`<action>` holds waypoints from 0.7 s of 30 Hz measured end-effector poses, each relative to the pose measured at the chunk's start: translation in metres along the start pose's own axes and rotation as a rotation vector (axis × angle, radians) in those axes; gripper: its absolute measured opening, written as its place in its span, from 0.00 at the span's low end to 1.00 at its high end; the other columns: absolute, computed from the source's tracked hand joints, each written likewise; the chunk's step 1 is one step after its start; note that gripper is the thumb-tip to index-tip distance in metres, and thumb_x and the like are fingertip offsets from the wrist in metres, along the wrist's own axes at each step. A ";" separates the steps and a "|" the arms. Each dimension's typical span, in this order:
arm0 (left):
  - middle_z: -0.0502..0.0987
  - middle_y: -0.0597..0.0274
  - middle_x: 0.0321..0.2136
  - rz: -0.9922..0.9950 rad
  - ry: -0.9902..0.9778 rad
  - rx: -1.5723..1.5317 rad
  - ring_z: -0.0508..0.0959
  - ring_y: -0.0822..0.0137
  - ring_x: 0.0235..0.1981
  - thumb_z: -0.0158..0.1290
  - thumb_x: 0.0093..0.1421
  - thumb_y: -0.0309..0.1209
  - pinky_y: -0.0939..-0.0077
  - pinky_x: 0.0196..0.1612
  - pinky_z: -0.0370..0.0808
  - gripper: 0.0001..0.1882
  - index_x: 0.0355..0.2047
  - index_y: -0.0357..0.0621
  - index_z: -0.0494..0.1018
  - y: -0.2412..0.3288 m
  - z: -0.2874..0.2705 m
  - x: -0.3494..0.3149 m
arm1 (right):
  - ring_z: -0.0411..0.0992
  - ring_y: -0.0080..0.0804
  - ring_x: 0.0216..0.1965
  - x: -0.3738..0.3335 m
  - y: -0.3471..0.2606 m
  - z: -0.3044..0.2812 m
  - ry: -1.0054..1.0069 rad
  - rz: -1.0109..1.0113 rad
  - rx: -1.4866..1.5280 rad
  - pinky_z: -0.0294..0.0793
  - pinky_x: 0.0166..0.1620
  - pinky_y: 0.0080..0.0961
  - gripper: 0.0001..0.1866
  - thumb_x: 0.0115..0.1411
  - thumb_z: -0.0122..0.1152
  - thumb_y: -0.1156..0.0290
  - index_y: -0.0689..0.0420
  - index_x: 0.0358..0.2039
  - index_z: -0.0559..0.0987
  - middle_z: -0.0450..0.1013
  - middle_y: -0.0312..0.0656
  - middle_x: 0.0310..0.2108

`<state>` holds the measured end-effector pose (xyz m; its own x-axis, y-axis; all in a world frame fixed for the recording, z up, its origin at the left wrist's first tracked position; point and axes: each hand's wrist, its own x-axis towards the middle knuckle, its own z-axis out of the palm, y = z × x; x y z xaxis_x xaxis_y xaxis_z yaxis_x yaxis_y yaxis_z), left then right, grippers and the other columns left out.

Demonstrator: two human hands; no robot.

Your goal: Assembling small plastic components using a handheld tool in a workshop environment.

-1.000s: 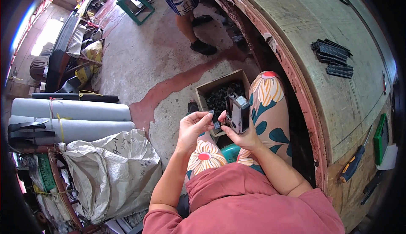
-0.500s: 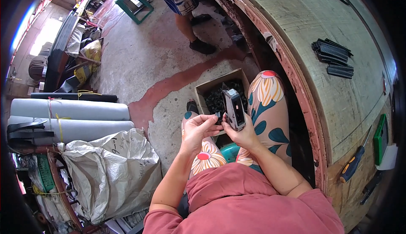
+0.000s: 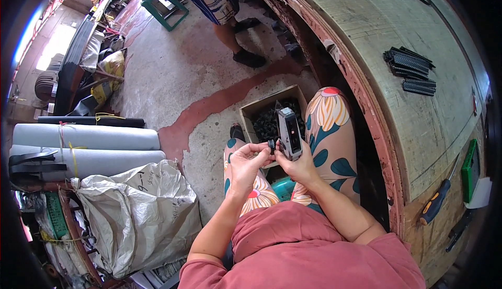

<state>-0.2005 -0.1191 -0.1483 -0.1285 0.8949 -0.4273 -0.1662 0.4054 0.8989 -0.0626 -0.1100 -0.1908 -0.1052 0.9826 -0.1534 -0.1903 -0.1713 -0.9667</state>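
Observation:
My right hand (image 3: 299, 165) is closed around a silver-and-black hand tool shaped like a staple gun (image 3: 289, 135), held upright with a dark slot in its side. My left hand (image 3: 249, 163) pinches a small black piece (image 3: 271, 145) between thumb and fingertips, close beside the lower part of the tool. Whether the piece touches the tool I cannot tell. Below and beyond both hands, a wooden box (image 3: 250, 105) full of small black pieces stands on the floor by my knees.
To the right, a wooden workbench (image 3: 361, 22) bears stacked black ribbed strips (image 3: 410, 65), a screwdriver (image 3: 435, 203) and a green tool (image 3: 470, 171). Grey rolls (image 3: 86, 136) and a white sack (image 3: 133, 213) lie on the left. Another person's legs (image 3: 227, 35) and a green stool (image 3: 159, 9) are farther off.
The tool in my right hand has turned slightly. My left hand, with the small black piece, has shifted slightly right, closer to it. The other person has moved a little left.

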 end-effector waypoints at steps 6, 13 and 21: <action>0.78 0.58 0.27 0.042 0.020 0.017 0.79 0.72 0.28 0.56 0.56 0.24 0.79 0.34 0.78 0.07 0.33 0.32 0.74 -0.002 0.004 -0.002 | 0.71 0.20 0.30 -0.001 0.003 0.000 0.019 -0.001 0.003 0.71 0.34 0.20 0.11 0.49 0.58 0.78 0.60 0.35 0.72 0.72 0.36 0.28; 0.78 0.53 0.35 0.102 0.041 0.024 0.79 0.74 0.28 0.57 0.54 0.21 0.84 0.34 0.77 0.06 0.30 0.28 0.75 -0.006 0.005 0.000 | 0.71 0.19 0.29 -0.002 0.002 0.000 0.033 -0.008 -0.015 0.72 0.34 0.20 0.11 0.49 0.59 0.78 0.60 0.34 0.72 0.72 0.35 0.27; 0.78 0.55 0.30 0.211 0.030 0.166 0.78 0.74 0.28 0.56 0.54 0.21 0.83 0.34 0.77 0.06 0.30 0.28 0.74 -0.005 -0.009 0.002 | 0.74 0.25 0.29 -0.004 0.004 0.006 0.019 -0.053 -0.097 0.72 0.32 0.23 0.11 0.48 0.62 0.74 0.60 0.33 0.71 0.74 0.41 0.28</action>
<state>-0.2084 -0.1213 -0.1547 -0.1727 0.9578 -0.2297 0.0294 0.2381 0.9708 -0.0685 -0.1146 -0.1928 -0.0790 0.9914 -0.1043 -0.0992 -0.1119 -0.9888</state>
